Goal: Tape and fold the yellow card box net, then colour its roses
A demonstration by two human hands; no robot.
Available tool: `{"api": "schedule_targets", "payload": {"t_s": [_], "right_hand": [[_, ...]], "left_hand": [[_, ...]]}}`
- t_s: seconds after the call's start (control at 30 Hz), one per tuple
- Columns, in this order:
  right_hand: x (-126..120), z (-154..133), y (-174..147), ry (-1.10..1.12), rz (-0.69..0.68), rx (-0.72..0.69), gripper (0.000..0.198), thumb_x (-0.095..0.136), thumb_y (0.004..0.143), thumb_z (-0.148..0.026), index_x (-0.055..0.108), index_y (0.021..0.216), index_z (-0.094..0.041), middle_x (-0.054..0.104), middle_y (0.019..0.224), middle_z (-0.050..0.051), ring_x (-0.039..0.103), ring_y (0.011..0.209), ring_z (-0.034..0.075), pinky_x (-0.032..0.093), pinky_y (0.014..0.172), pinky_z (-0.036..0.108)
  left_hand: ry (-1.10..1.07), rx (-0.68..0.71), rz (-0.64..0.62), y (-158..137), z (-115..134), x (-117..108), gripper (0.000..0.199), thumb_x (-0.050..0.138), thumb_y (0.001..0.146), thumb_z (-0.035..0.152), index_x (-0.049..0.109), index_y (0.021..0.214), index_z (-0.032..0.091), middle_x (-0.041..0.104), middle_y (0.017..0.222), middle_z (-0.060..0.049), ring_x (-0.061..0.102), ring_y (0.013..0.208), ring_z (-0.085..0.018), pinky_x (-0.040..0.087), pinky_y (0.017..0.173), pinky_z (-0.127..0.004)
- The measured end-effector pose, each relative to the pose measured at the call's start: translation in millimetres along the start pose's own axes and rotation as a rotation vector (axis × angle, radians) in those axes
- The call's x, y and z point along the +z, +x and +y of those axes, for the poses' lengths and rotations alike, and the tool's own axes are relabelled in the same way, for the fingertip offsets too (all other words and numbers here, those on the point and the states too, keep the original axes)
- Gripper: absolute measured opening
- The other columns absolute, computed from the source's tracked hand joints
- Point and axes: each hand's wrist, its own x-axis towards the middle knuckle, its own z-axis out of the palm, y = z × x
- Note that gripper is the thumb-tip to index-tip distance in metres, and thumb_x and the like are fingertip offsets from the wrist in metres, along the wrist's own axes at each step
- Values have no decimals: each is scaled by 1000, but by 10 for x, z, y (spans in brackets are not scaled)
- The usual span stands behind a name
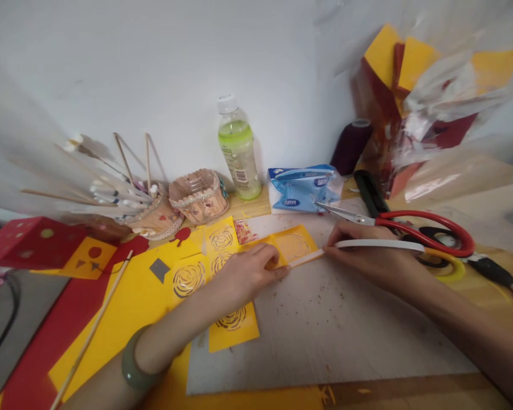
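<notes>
A narrow white strip (306,258), which looks like tape, runs along the near edge of a yellow paper piece (310,242) with a cut-out swirl pattern. My left hand (256,270) is closed at the strip's left end, its fingertips pressing the strip and paper together. Pinched between the fingers of my right hand (357,250) is the strip farther along; its loose length curves over the back of that hand. Several more yellow papers with cut-out swirls (189,279) lie beside and under my left forearm. A grey board (325,336) lies beneath the work.
Red-handled scissors (427,219) rest right of my right hand, against a blue tissue pack (303,188). Behind stand a green drink bottle (239,154), a small basket (199,196) and a dark thread cone (353,145). A thin stick (92,333) lies across yellow sheets at left.
</notes>
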Motion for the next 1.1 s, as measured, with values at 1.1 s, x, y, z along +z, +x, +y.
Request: {"api": "schedule_targets", "payload": {"t_s": [1.1], "right_hand": [[-86,-36,8,-44,-57,-134,9,50,70,-21,59,68,-20,67,70,4,59,66,18,41,57,26]], "left_hand": [[478,296,5,446,299,92,32,22,96,25,52,89,16,58,92,-2,54,86,-14,38,59,-24]]}}
